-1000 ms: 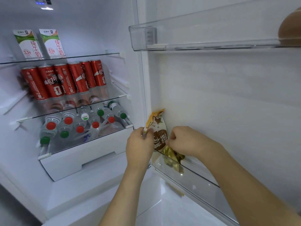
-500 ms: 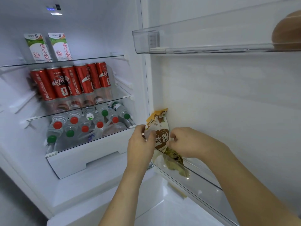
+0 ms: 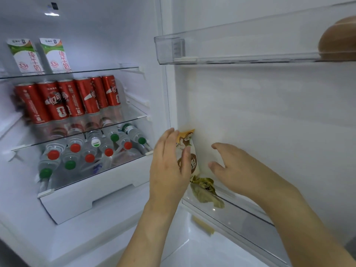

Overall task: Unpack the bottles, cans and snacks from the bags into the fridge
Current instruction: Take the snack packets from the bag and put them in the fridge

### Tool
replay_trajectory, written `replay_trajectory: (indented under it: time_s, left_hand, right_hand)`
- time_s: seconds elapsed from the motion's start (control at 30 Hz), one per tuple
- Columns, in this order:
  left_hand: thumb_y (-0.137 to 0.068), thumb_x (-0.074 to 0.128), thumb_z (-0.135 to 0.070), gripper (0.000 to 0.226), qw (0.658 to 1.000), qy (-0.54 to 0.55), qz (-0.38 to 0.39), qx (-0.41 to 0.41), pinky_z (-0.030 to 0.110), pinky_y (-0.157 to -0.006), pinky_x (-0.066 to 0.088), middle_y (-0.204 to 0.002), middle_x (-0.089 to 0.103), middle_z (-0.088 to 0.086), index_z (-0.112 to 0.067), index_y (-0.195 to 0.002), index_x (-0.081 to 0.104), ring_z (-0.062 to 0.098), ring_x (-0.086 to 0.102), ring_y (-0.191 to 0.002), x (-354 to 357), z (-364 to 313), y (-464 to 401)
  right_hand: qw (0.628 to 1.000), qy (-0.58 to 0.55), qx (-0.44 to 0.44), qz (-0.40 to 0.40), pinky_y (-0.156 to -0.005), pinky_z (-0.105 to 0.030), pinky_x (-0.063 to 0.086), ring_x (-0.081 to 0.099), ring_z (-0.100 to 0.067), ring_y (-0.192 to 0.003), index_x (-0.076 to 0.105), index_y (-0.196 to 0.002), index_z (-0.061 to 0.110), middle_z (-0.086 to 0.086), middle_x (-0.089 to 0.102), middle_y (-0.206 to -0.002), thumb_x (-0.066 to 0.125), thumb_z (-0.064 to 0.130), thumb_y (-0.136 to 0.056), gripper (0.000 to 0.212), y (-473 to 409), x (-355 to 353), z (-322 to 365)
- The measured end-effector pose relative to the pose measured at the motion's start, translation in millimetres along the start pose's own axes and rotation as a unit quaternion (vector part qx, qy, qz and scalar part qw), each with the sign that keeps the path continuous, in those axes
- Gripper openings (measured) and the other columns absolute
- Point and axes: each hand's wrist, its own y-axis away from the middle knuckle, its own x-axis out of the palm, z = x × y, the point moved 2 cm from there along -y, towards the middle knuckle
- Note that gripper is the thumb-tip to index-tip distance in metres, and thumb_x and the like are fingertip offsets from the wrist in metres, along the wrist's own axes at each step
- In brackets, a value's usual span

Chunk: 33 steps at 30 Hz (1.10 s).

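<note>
Nearest the camera, lower door shelf: a clear door bin [image 3: 240, 220] runs along the inside of the fridge door, right of centre.
Left hand [image 3: 169, 166]: fingers straight and relaxed, lying flat against the left face of the snack packet; it grips nothing.
Right hand [image 3: 235, 168]: fingers spread and loosely bent, just right of the packet and apart from it; it holds nothing.
Snack packet [image 3: 189, 149]: white and orange with brown print, standing upright in the left end of the door bin, against the door wall.
Second packet [image 3: 204, 189]: yellow-green, crumpled, lying in the same bin just beside the upright one.
Drawer compartment: water bottles [image 3: 90, 151] lie on their sides, red, green and white caps facing out.
Middle glass shelf: red cans [image 3: 65, 101] stand in a row.
Top glass shelf: two milk cartons [image 3: 40, 56] stand upright, side by side.
Upper door bin [image 3: 231, 53]: clear; a brown rounded item [image 3: 339, 41] sits at its right end, identity unclear.
</note>
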Motion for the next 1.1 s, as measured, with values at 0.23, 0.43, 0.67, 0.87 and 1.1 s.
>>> replay_trajectory:
  time_s: [0.23,0.43,0.67,0.87,1.1]
  left_hand:
    - [-0.099,0.044,-0.027,0.043,0.992,0.067,0.074,0.071,0.023,-0.113,0.032,-0.141,0.050,0.005,-0.007,-0.137,0.050,0.016,0.043,-0.133,2.7,-4.6,-13.3]
    - [-0.101,0.045,-0.027,0.042,0.985,0.117,0.099,0.082,0.039,-0.101,0.048,-0.142,0.049,0.003,-0.009,-0.139,0.049,0.015,0.042,-0.134,14.4,-22.6,-8.4]
    - [-0.102,0.043,-0.028,0.042,0.977,0.136,0.120,0.107,0.016,-0.111,0.029,-0.142,0.051,0.004,-0.009,-0.139,0.049,0.016,0.041,-0.137,22.6,-63.9,2.3]
    - [-0.102,0.045,-0.026,0.040,0.961,0.182,0.149,0.143,0.015,-0.112,0.029,-0.142,0.051,0.003,-0.009,-0.138,0.050,0.014,0.042,-0.136,32.1,-96.1,9.4]
    - [-0.102,0.045,-0.028,0.041,0.933,0.244,0.187,0.185,0.009,-0.111,0.025,-0.141,0.052,0.003,-0.009,-0.137,0.052,0.013,0.043,-0.135,47.6,-121.6,14.8]
  right_hand:
    - [0.997,0.008,0.063,-0.044,-0.105,-0.019,0.023,0.027,-0.012,-0.140,0.021,-0.152,0.019,0.004,0.024,-0.157,0.041,0.032,-0.101,0.056,19.9,-3.2,7.5]
    - [0.990,0.038,0.121,-0.056,-0.111,-0.019,0.013,0.012,-0.008,-0.146,0.013,-0.154,0.021,0.009,0.010,-0.160,0.037,0.035,-0.102,0.059,50.9,-16.2,-1.5]
    - [0.981,0.063,0.164,-0.081,-0.111,-0.017,0.011,0.010,-0.007,-0.146,0.013,-0.154,0.021,0.009,0.010,-0.161,0.037,0.035,-0.102,0.059,90.1,-38.8,-15.9]
    - [0.970,0.065,0.212,-0.104,-0.113,-0.021,0.013,0.013,-0.008,-0.146,0.012,-0.153,0.023,0.011,0.012,-0.160,0.037,0.037,-0.102,0.059,118.7,-47.6,-22.2]
    - [0.944,0.082,0.285,-0.148,-0.106,-0.020,0.024,0.029,-0.011,-0.139,0.016,-0.152,0.027,0.011,0.019,-0.158,0.038,0.040,-0.101,0.057,146.5,-57.0,-19.0]
